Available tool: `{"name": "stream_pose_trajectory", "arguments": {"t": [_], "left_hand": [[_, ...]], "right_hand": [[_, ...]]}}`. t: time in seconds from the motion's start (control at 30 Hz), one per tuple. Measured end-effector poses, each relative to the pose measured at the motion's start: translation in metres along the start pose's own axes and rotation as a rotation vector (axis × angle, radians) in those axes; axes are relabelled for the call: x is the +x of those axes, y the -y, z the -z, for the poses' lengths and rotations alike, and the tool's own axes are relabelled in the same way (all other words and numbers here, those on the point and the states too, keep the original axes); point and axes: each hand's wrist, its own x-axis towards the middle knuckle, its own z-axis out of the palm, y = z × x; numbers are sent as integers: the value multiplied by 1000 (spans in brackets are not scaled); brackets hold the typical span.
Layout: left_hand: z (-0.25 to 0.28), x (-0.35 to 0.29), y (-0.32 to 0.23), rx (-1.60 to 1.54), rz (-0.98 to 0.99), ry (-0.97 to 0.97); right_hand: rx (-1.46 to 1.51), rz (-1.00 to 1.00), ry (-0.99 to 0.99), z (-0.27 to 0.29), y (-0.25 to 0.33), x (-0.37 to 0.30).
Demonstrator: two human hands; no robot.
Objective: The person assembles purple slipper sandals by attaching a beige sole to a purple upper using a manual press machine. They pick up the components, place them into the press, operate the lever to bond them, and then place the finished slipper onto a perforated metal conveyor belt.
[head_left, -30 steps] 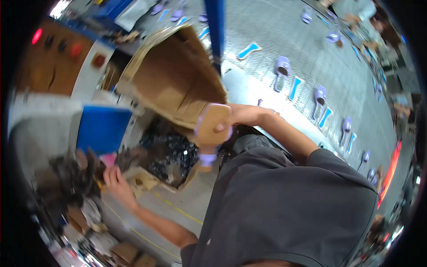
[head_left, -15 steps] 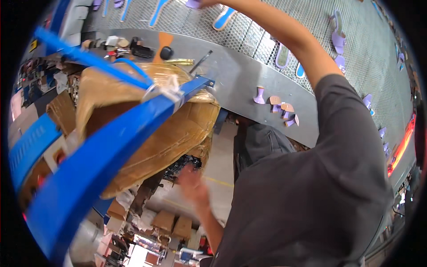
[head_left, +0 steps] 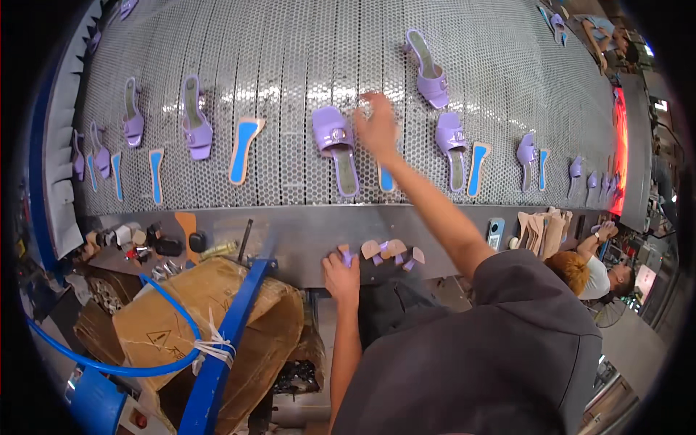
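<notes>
Your right hand (head_left: 377, 127) is stretched far out over the perforated belt (head_left: 304, 65), fingers loosely spread and blurred. It hovers just beside a purple sandal (head_left: 335, 141), at the sandal's right edge; you cannot tell whether the fingertips touch it, and nothing is pinched in them. The sandal lies flat on the belt, toe strap toward the far side, heel pointing back at you. Just below your wrist a blue insole (head_left: 386, 177) shows, partly hidden by your forearm.

Your left hand (head_left: 341, 272) rests on the steel ledge (head_left: 290, 235) at the belt's near edge, fingers curled down on a small purple piece (head_left: 347, 255); how firmly it grips is not clear. Right beside it sits a little cluster of tan and purple heel parts (head_left: 391, 251).

Further along the belt, more purple sandals lie in a row: one to the right (head_left: 452, 145) with a blue insole (head_left: 476, 168) next to it, one farther off (head_left: 430, 69), and two to the left (head_left: 196, 119). A larger tan-rimmed blue insole (head_left: 243, 148) lies between those and your sandal.

Lower left stands a worn cardboard box (head_left: 210, 312) crossed by a blue bar (head_left: 225, 348) and a blue hose (head_left: 170, 312). On the right, another person (head_left: 594, 268) works beside a stack of tan soles (head_left: 542, 228).
</notes>
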Motion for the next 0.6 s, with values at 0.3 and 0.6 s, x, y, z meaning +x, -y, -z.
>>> {"name": "stream_pose_trajectory", "arguments": {"t": [0.3, 0.6], "left_hand": [[-4, -1, 17, -265, -134, -142], [8, -15, 22, -970, 256, 18]], "right_hand": [[67, -22, 168, 96, -131, 250], [1518, -103, 733, 286, 100, 177]]}}
